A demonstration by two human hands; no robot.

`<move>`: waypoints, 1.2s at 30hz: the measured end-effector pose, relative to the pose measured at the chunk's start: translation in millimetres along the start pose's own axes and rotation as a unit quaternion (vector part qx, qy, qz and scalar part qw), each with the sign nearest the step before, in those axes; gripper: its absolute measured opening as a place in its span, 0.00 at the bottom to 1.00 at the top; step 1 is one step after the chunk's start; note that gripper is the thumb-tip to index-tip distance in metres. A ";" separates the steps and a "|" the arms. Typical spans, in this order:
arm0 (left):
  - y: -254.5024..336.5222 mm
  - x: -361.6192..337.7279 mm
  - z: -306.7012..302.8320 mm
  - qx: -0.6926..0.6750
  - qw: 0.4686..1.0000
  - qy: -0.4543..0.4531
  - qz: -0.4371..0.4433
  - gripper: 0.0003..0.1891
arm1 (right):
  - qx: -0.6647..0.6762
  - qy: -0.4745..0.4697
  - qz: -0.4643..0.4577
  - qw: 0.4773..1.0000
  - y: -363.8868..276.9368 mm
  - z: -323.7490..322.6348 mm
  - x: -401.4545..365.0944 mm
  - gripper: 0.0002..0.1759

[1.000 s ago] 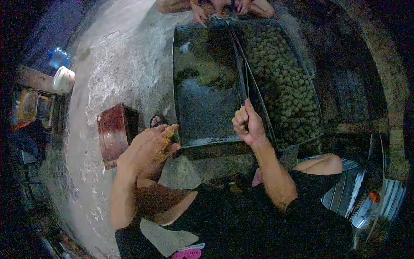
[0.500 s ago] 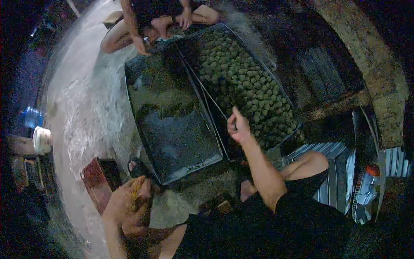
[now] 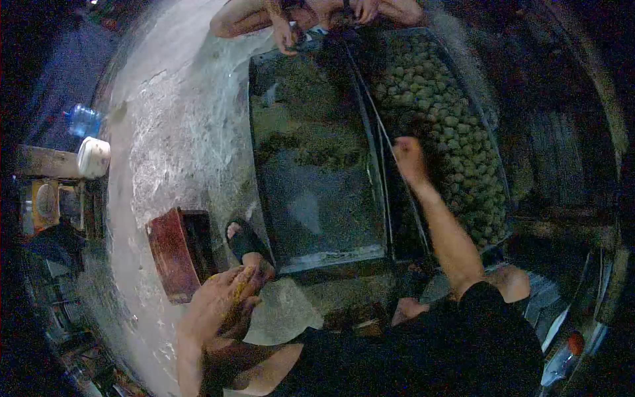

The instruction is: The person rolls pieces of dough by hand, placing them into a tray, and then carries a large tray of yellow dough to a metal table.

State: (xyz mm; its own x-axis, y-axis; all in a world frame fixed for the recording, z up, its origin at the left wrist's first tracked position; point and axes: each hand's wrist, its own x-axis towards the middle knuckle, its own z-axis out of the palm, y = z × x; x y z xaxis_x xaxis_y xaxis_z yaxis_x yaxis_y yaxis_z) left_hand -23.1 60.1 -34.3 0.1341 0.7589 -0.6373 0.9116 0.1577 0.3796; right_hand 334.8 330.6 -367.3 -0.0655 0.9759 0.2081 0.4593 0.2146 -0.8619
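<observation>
My right hand (image 3: 408, 159) is closed into a fist over the near left part of the right tray (image 3: 403, 241), beside the green balls (image 3: 450, 126) that fill it; what it grips is hidden. My left hand (image 3: 228, 298) rests low near my knee, fingers curled and smeared with yellow paste. The left tray (image 3: 324, 258) holds a thin layer of green mix with a clump across its middle.
Another person sits at the trays' far end, a hand (image 3: 286, 36) on the left tray's corner. A red-brown box (image 3: 177, 251) and my sandalled foot (image 3: 243, 239) lie on the pale floor. A white container (image 3: 94, 157) and blue bottle (image 3: 83, 120) stand at left.
My right hand has reached further forward over the balls. My left hand stays low by my knee. The view has swung, bringing the trays back to centre.
</observation>
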 end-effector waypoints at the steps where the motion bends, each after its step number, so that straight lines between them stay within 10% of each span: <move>1: -4.9 -0.4 0.2 -0.064 0.998 0.008 -0.014 0.27 | -0.040 -0.092 0.084 0.991 -18.5 32.0 -7.9 0.22; 4: 1.1 -4.9 -6.0 0.057 0.995 0.044 0.067 0.28 | -0.137 -0.219 0.052 0.965 -59.5 77.9 -3.5 0.28; 6: 5.4 -8.7 -7.5 0.043 0.996 0.049 0.056 0.28 | -0.295 -0.202 -0.134 0.924 -45.9 101.2 6.2 0.35; 27: -17.5 -14.3 -19.0 0.035 0.995 0.067 0.059 0.29 | -0.428 -0.406 -0.022 0.808 -62.9 116.9 34.8 0.33; 36: -15.5 -37.6 -9.8 0.046 0.991 0.096 0.076 0.29 | -0.391 -0.497 -0.107 0.767 -70.3 47.4 -185.0 0.24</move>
State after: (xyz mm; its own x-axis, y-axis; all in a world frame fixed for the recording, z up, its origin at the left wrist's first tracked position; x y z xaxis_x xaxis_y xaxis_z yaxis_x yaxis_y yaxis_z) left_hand -46.0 35.4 -9.6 0.2047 0.8775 -0.4338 0.9194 -0.0203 0.3929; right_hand 272.6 136.9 -367.1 -0.6783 0.5527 -0.4841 0.7096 0.6639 -0.2362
